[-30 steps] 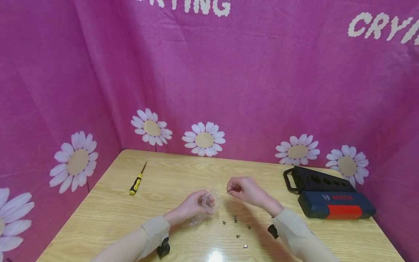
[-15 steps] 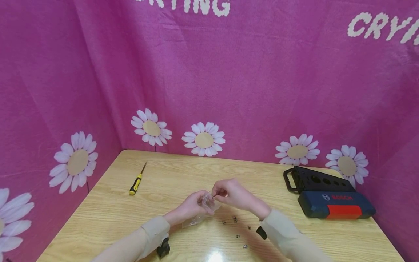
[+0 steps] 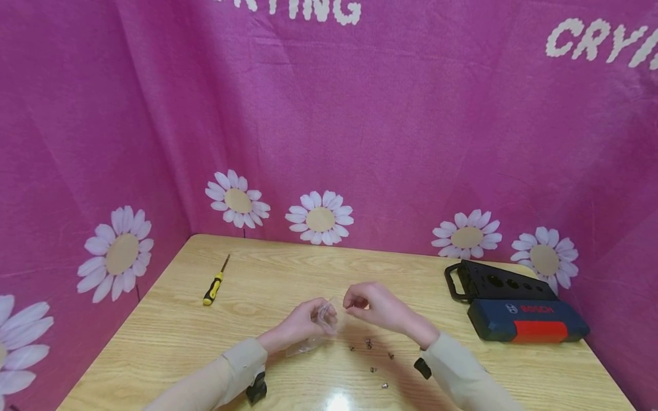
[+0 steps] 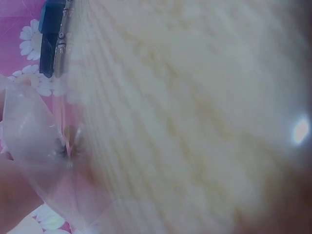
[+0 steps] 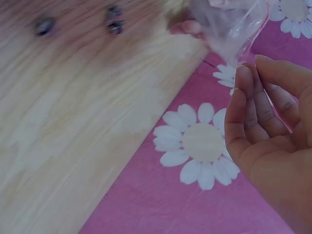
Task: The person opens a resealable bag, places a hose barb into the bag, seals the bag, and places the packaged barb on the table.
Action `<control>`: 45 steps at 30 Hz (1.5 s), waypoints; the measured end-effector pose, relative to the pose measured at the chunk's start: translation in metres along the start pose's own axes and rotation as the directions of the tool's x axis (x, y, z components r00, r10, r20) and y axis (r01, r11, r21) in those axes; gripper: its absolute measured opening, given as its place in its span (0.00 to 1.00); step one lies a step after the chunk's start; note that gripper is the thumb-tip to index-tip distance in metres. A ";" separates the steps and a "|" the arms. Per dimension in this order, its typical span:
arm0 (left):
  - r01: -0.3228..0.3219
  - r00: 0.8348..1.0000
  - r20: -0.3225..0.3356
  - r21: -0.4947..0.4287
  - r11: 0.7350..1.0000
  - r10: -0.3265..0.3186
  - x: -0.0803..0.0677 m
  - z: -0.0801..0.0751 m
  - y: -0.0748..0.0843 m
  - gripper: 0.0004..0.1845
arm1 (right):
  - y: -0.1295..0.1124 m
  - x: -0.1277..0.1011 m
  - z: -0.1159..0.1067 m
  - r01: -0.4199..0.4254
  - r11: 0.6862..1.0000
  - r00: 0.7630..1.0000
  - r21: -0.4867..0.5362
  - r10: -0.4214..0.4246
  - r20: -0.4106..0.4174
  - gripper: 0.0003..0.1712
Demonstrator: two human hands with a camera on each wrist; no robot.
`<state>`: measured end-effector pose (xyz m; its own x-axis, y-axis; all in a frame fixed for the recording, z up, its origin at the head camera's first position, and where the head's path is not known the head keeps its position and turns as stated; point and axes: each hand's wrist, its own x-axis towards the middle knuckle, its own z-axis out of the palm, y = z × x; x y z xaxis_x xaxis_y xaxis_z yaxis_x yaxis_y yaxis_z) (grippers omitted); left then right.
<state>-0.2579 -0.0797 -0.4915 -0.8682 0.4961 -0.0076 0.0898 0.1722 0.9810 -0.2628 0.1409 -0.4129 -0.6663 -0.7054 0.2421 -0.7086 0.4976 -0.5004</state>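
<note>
My left hand grips a clear plastic bag by its mouth, over the middle of the wooden table. In the left wrist view, a few small dark metal pieces show through the bag. My right hand hovers just right of the bag. Its fingers are loosely bent, thumb tip near the index tip, with nothing visible between them in the right wrist view. Several small screws lie scattered on the table below the hands; some dark blurred screws also appear in the right wrist view.
A yellow and black screwdriver lies at the table's left. On the right sits a blue and red Bosch case, with a black perforated holder behind it. A pink flowered cloth surrounds the table.
My right hand moved left to the bag's mouth, then drew back a little to the right. A small item pinched at its fingertips earlier is no longer seen there. The left hand stayed put.
</note>
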 end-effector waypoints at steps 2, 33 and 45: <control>0.001 1.000 -0.005 0.005 1.000 -0.001 0.000 0.000 0.001 0.17 | 0.004 -0.007 -0.001 -0.008 1.000 1.000 0.001 0.008 -0.001 0.03; 0.000 1.000 -0.020 0.058 0.998 0.001 0.000 0.001 0.004 0.18 | 0.038 -0.096 0.011 -0.183 0.983 0.980 0.006 0.182 0.074 0.08; -0.016 0.999 -0.033 0.069 0.998 0.018 0.000 0.001 0.002 0.19 | 0.039 -0.097 0.017 -0.176 0.984 0.982 -0.040 0.179 0.065 0.08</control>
<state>-0.2577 -0.0788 -0.4901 -0.8823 0.4704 0.0165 0.1366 0.2223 0.9654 -0.2221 0.2200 -0.4696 -0.7654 -0.6366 0.0941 -0.5889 0.6340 -0.5012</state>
